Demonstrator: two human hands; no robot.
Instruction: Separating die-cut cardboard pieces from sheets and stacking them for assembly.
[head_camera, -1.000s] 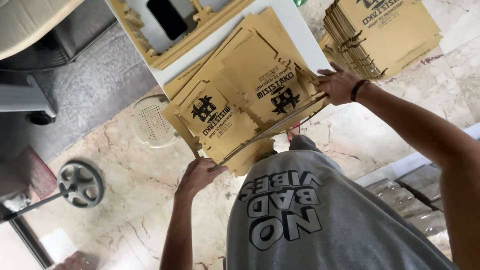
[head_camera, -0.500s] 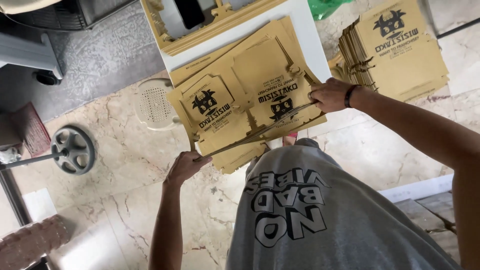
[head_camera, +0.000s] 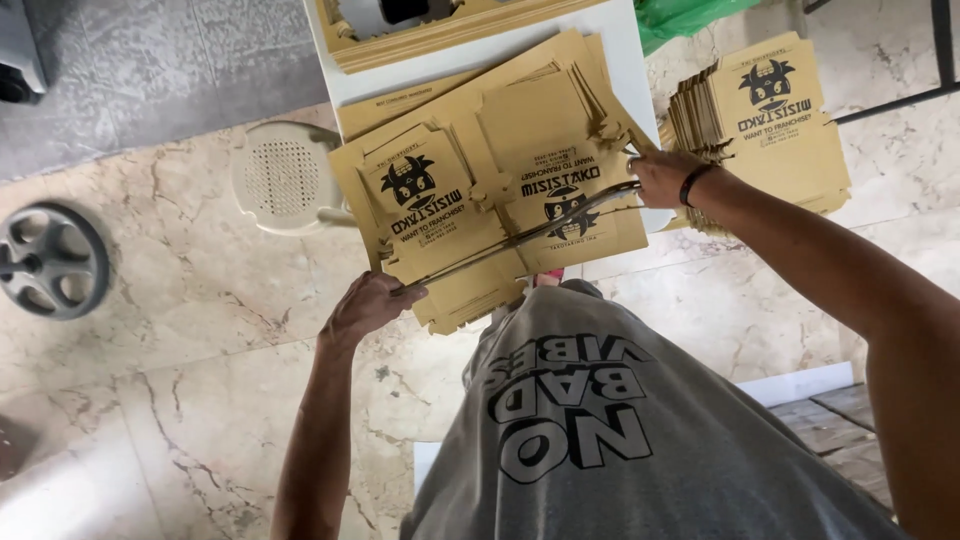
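In the head view, a stack of flat brown cardboard sheets (head_camera: 500, 200) (printed in black) is held over the edge of the white counter (head_camera: 480, 55). Its near-left corner is gripped by the left hand (head_camera: 368, 305), its right edge by the right hand (head_camera: 662, 175). A second stack (head_camera: 770, 130) lies just right. A pale stool (head_camera: 280, 178) stands on the marble floor (head_camera: 180, 370).

The light is bright, soft daylight with no hard shadows. The marble floor (head_camera: 200, 400) shows a pale glare at the left side. The picture is mostly sharp; the grey shirt (head_camera: 620, 440) nearest the camera looks slightly soft.
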